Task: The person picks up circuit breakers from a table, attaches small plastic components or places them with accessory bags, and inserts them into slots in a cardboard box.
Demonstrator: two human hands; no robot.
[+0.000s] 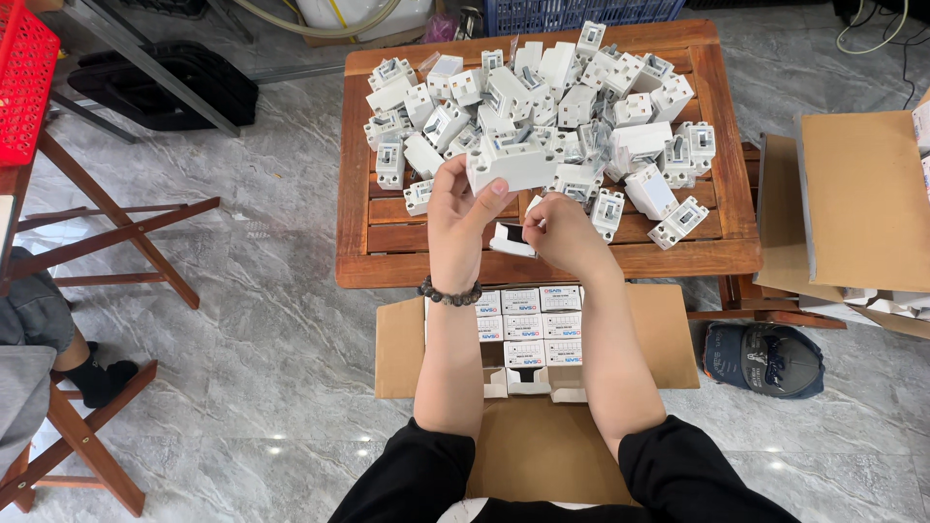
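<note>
While the left hand (pixel 457 218) grips a white breaker (pixel 511 162) by thumb & fingers, holding it up over the table (pixel 387 257) near edge, the right hand (pixel 564 232) pinches a small white piece (pixel 533 207) just below it. Far side: breaker pile (pixel 552 102) fills the tabletop. Near side: open carton (pixel 659 334) w/ small boxes (pixel 531 327). Right: cap (pixel 765 358) on floor.

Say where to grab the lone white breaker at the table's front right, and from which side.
Grip the white breaker across its two long flat sides, coming from above. It lies apart from the pile on the wooden table, so both sides look free for fingers.
</note>
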